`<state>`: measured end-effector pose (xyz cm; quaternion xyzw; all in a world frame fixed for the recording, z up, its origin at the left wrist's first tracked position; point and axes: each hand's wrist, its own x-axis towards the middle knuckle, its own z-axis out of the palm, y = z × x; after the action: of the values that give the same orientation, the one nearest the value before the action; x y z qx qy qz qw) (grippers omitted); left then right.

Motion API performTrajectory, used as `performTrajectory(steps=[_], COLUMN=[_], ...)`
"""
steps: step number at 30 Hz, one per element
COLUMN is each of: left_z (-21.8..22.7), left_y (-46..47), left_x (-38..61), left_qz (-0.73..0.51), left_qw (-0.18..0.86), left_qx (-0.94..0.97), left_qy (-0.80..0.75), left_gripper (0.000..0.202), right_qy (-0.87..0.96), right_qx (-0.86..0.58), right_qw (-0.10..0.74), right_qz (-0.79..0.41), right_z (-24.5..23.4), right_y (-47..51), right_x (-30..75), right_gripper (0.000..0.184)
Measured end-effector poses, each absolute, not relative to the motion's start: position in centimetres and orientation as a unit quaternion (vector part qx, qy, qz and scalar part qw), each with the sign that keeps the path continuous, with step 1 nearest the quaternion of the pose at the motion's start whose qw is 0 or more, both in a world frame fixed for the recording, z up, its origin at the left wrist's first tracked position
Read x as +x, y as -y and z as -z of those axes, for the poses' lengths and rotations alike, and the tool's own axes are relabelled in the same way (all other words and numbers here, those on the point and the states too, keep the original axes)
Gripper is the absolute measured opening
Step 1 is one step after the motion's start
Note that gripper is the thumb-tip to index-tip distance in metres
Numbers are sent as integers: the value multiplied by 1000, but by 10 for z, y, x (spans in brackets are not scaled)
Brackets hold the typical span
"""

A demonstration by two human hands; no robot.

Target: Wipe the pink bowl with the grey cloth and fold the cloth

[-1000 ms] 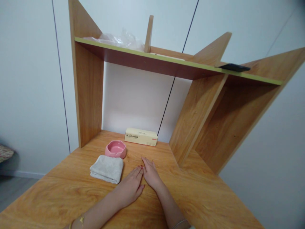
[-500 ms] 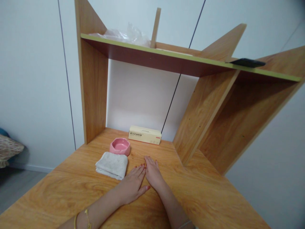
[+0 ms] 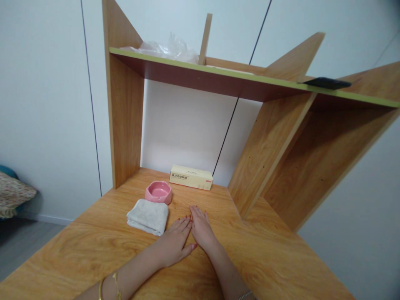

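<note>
My left hand [image 3: 175,243] lies flat on the wooden desk [image 3: 103,246], fingers stretched forward and holding nothing. Beside it, my right hand [image 3: 201,228] also rests flat and empty, its fingertips close to those of the left. A folded white cloth [image 3: 148,216] is just left of my left fingers. Behind the cloth sits a pink bowl [image 3: 159,192] with a faceted rim. Farther back, a long cream-coloured box [image 3: 191,178] with dark printing lies near the wall.
Wooden side panels [image 3: 126,125] hold up a shelf [image 3: 200,75] over the desk. On the shelf are a crumpled clear plastic bag [image 3: 175,49] and a flat black object [image 3: 328,83]. Patterned fabric [image 3: 15,196] shows beyond the desk at the far left.
The whole view has shifted slightly, with the scene a little more to the right. Both hands stay where they were on the desk.
</note>
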<state>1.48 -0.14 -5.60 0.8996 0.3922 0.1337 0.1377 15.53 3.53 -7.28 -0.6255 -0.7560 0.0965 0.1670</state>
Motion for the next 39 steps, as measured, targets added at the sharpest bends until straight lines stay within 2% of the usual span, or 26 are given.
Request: performTrajectory(steps=[39], left_z=[63], left_y=[-1], left_x=[15], left_qz=[-167], left_qw=[148], left_qx=[894], left_qy=[-388], left_gripper=[64], right_qy=[754], right_qx=[-629], right_qw=[161], right_qz=[-99], right_z=[72], right_y=[-36], right_x=[154], right_gripper=[52])
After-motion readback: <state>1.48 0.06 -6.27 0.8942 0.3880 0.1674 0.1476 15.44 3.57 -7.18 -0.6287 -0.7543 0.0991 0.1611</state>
